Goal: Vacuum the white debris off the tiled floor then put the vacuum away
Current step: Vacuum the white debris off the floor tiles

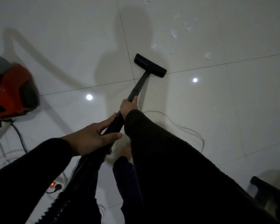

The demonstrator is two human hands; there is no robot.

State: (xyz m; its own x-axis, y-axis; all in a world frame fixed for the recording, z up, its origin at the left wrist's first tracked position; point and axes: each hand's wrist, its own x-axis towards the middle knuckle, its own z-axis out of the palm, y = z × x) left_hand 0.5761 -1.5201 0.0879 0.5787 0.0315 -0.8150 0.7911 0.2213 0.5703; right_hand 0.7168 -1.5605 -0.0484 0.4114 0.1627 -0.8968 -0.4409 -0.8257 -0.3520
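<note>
A black vacuum wand (137, 88) slants up from my hands to a flat black floor head (149, 65) resting on the glossy white tiles near a grout crossing. My right hand (128, 106) grips the wand higher up the tube. My left hand (90, 138) wraps the wand lower down, by the ribbed hose (61, 206). White debris (174, 33) lies scattered beyond and to the right of the floor head, with one clump (207, 55) closest to it. The red and black vacuum body (13, 91) sits on the floor at the left.
A white power strip (56, 185) with a lit red switch and tangled cables lies at the lower left. A thin white cable (184, 128) loops across the tiles right of my arm. A dark piece of furniture (268, 193) shows at the lower right.
</note>
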